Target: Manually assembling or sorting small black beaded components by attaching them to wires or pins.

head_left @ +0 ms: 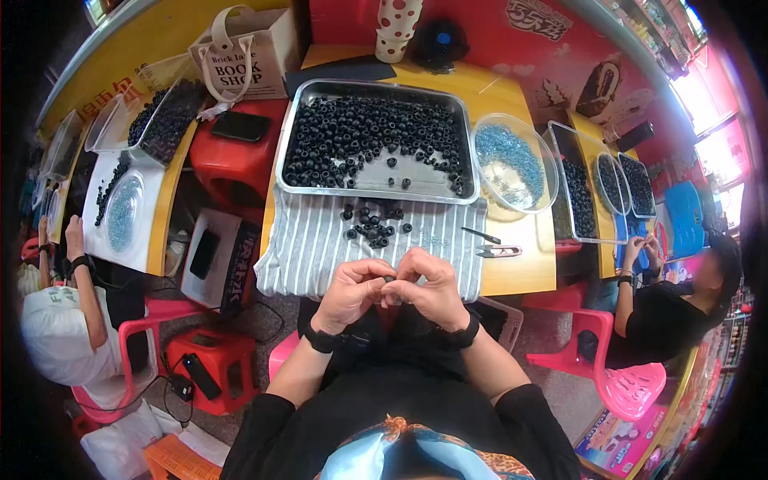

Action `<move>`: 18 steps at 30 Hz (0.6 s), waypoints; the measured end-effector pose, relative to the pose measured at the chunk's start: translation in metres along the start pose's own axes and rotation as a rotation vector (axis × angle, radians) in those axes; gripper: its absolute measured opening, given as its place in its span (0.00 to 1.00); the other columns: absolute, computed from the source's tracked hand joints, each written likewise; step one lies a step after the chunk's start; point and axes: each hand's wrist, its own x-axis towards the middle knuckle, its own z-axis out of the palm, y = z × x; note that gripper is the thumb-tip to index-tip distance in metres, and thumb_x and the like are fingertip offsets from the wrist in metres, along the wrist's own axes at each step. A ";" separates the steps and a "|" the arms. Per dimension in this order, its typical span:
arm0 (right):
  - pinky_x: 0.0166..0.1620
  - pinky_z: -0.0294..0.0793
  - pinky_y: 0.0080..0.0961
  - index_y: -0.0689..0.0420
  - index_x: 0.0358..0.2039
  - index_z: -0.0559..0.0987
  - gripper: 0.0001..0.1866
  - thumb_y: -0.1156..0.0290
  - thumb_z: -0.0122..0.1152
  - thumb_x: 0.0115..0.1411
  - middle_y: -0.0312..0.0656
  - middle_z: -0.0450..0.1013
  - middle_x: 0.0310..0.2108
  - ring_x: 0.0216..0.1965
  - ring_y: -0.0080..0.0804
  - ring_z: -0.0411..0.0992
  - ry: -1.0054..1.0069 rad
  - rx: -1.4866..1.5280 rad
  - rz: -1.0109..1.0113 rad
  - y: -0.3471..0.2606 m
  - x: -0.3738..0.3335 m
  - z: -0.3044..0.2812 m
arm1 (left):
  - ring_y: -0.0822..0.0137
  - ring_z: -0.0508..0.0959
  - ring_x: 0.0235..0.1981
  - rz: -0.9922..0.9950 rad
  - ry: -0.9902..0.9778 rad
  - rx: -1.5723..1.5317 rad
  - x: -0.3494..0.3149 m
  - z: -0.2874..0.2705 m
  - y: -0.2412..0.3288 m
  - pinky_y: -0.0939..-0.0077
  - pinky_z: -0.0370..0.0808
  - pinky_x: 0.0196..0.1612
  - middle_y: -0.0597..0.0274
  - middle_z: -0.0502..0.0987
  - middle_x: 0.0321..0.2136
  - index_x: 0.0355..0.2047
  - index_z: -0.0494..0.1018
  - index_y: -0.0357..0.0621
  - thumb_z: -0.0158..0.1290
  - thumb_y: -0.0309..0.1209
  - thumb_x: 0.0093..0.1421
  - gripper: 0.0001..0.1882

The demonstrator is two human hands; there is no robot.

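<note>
My left hand (354,294) and my right hand (432,290) meet at the table's near edge, fingertips pinched together. Between them shows a small black bead (390,279), partly hidden by the fingers. Just beyond lies a grey striped cloth (308,248) with a loose cluster of black beads (372,230) and a few tiny pale blue pieces (433,238). Behind the cluster, a metal tray (376,193) holds many round black beads (344,136). Right of the tray, a clear plastic bowl (546,196) contains light blue translucent bits (512,156).
Thread snips (500,251) and a slim dark tool (481,235) lie right of the loose beads. A patterned cup (398,30) and a small fan (438,44) stand behind the tray. People sit at both sides; a red stool (232,164) bears a phone (241,126).
</note>
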 end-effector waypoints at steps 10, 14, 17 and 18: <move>0.28 0.71 0.34 0.54 0.31 0.78 0.06 0.76 0.61 0.51 0.42 0.68 0.23 0.25 0.44 0.72 0.064 -0.615 -0.130 -0.002 0.031 0.009 | 0.68 0.75 0.28 0.178 0.084 -0.235 -0.004 0.003 -0.003 0.79 0.73 0.31 0.55 0.74 0.35 0.44 0.72 0.35 0.54 0.29 0.63 0.13; 0.29 0.72 0.40 0.55 0.25 0.74 0.03 0.71 0.58 0.52 0.44 0.70 0.25 0.28 0.46 0.74 -0.069 -0.876 -0.110 0.004 0.043 0.018 | 0.67 0.75 0.30 0.217 0.104 -0.253 -0.004 0.001 -0.004 0.79 0.72 0.33 0.56 0.72 0.36 0.46 0.71 0.37 0.55 0.31 0.62 0.15; 0.29 0.72 0.41 0.56 0.25 0.73 0.04 0.71 0.58 0.51 0.45 0.72 0.25 0.28 0.46 0.74 -0.112 -0.935 -0.018 0.004 0.048 0.022 | 0.67 0.74 0.30 0.216 0.106 -0.235 -0.004 0.000 -0.004 0.79 0.72 0.33 0.55 0.72 0.37 0.46 0.71 0.37 0.55 0.31 0.61 0.15; 0.29 0.73 0.41 0.56 0.25 0.73 0.04 0.71 0.58 0.51 0.45 0.72 0.25 0.29 0.47 0.74 -0.120 -0.935 -0.003 0.004 0.049 0.023 | 0.67 0.74 0.30 0.213 0.102 -0.228 -0.004 0.001 -0.004 0.80 0.72 0.33 0.55 0.72 0.37 0.46 0.71 0.37 0.55 0.32 0.62 0.15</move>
